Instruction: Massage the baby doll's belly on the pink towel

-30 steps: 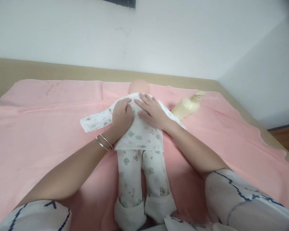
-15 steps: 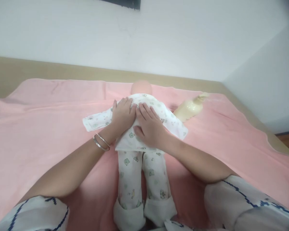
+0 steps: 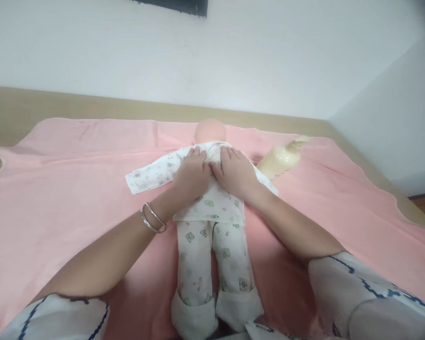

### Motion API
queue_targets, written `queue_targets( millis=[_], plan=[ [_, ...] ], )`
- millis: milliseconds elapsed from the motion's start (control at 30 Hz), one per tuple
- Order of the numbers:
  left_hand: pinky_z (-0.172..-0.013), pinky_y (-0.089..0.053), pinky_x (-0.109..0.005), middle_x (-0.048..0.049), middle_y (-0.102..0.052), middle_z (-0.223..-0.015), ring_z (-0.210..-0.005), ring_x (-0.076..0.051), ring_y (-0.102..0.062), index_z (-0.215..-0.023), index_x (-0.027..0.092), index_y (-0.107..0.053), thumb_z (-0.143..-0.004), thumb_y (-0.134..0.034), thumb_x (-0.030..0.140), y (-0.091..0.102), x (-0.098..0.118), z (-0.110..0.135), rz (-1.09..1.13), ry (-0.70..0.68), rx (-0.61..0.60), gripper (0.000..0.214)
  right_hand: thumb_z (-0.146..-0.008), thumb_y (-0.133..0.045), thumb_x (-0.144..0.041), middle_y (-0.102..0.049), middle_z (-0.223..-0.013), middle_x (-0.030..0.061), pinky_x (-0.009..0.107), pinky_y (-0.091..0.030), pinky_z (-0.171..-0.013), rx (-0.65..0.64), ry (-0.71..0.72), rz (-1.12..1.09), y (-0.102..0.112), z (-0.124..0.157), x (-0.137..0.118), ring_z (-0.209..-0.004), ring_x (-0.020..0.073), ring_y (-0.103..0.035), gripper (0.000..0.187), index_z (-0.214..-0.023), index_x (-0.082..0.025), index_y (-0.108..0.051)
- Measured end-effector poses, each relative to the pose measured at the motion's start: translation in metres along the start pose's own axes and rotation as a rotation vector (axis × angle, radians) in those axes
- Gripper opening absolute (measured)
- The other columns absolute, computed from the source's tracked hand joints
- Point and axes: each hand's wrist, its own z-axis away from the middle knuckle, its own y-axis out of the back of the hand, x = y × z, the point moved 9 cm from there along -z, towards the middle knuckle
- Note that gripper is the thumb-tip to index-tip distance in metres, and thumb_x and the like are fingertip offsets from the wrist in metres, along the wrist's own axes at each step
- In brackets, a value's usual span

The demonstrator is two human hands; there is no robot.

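Observation:
A baby doll with a smooth bald head lies stretched out, head away from me, with no face showing. It wears a white long-sleeved top printed with small animals, and matching trousers with turned-up cuffs. My left hand, with two silver bangles at its wrist, rests flat on the left of the doll's upper torso. Beside it, my right hand lies flat on the right of the upper torso, thumb pointing inward. Both hands are open, and the thumbs nearly meet over bunched cloth near the neckline.
Under the doll spreads a pink blanket on a tan surface. A pale yellow pump bottle lies on its side to the right of the doll's shoulder. White wall rises behind, with a dark panel at the top.
My right hand has slid up towards the doll's head and outward to the right. My left hand has shifted slightly right. Cloth near the neckline is now more wrinkled.

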Motion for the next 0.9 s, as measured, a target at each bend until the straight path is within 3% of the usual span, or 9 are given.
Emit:
queue_targets(
  millis=[100,200,333,433,533,633,767,900],
  plan=[
    [-0.122,-0.039,-0.057,-0.0207,-0.059,-0.146,-0.146,-0.036,-0.047,-0.123,0.009,-0.064,-0.097,-0.036,0.024,0.0,-0.016,-0.011,0.019,0.058,-0.006,0.041,-0.104,-0.034,-0.04,-0.071,-0.119,0.0247,0.05,-0.049,-0.102,0.007,0.002,0.064,0.011,0.007,-0.007,-0.117,0.0389,-0.063,0.05,-0.123,-0.004,-0.062],
    [-0.117,-0.043,-0.056,-0.0192,-0.066,-0.134,-0.135,-0.037,-0.054,-0.116,0.012,-0.065,-0.097,-0.039,0.032,0.0,-0.027,-0.018,0.04,0.078,0.014,0.038,-0.104,-0.035,-0.037,-0.073,-0.105,0.021,0.046,-0.05,-0.095,-0.019,0.006,0.116,0.015,0.017,-0.015,-0.105,0.036,-0.066,0.044,-0.112,-0.006,-0.065],
    [-0.118,-0.043,-0.052,-0.0174,-0.065,-0.133,-0.132,-0.034,-0.054,-0.13,0.012,-0.06,-0.097,-0.038,0.037,-0.001,-0.032,-0.02,0.053,0.042,0.04,0.046,-0.105,-0.033,-0.033,-0.072,-0.114,0.0232,0.046,-0.048,-0.101,0.012,0.057,0.134,0.016,0.023,-0.023,-0.113,0.0357,-0.065,0.045,-0.12,-0.004,-0.064],
    [-0.12,-0.04,-0.054,-0.0203,-0.062,-0.135,-0.133,-0.035,-0.053,-0.139,0.007,-0.054,-0.099,-0.034,0.035,-0.002,-0.028,-0.018,-0.016,-0.022,0.056,0.053,-0.105,-0.032,-0.032,-0.07,-0.126,0.0233,0.046,-0.047,-0.107,0.008,0.045,0.068,0.012,0.016,-0.015,-0.126,0.0355,-0.061,0.045,-0.125,-0.005,-0.063],
    [-0.12,-0.039,-0.058,-0.0219,-0.064,-0.132,-0.131,-0.037,-0.055,-0.133,0.007,-0.058,-0.1,-0.033,0.033,-0.001,-0.016,-0.01,-0.101,-0.067,0.076,0.049,-0.106,-0.033,-0.036,-0.06,-0.145,0.0235,0.049,-0.042,-0.116,-0.029,0.042,-0.043,0.002,0.003,-0.003,-0.143,0.0363,-0.049,0.048,-0.13,-0.005,-0.061],
    [-0.124,-0.036,-0.058,-0.0259,-0.057,-0.144,-0.143,-0.037,-0.047,-0.136,0.003,-0.055,-0.101,-0.031,0.028,0.001,0.003,0.003,-0.144,-0.094,0.042,0.049,-0.104,-0.036,-0.036,-0.049,-0.156,0.0244,0.053,-0.032,-0.124,-0.027,0.049,-0.119,-0.005,-0.008,0.006,-0.149,0.0368,-0.041,0.052,-0.139,-0.002,-0.053],
    [-0.128,-0.033,-0.052,-0.0248,-0.049,-0.156,-0.154,-0.032,-0.037,-0.141,0.0,-0.051,-0.101,-0.028,0.02,-0.002,0.019,0.011,-0.118,-0.09,-0.096,0.051,-0.103,-0.038,-0.033,-0.053,-0.152,0.0248,0.055,-0.036,-0.12,-0.005,0.045,-0.139,-0.003,-0.013,0.009,-0.144,0.0369,-0.046,0.048,-0.136,-0.003,-0.054],
    [-0.13,-0.029,-0.049,-0.0192,-0.042,-0.163,-0.156,-0.03,-0.033,-0.146,0.004,-0.05,-0.101,-0.029,0.025,0.002,0.003,-0.004,-0.024,0.007,-0.142,0.054,-0.103,-0.038,-0.033,-0.066,-0.135,0.022,0.052,-0.044,-0.113,-0.023,0.053,-0.123,0.006,-0.006,0.0,-0.13,0.036,-0.058,0.041,-0.124,-0.006,-0.061]
  ],
)
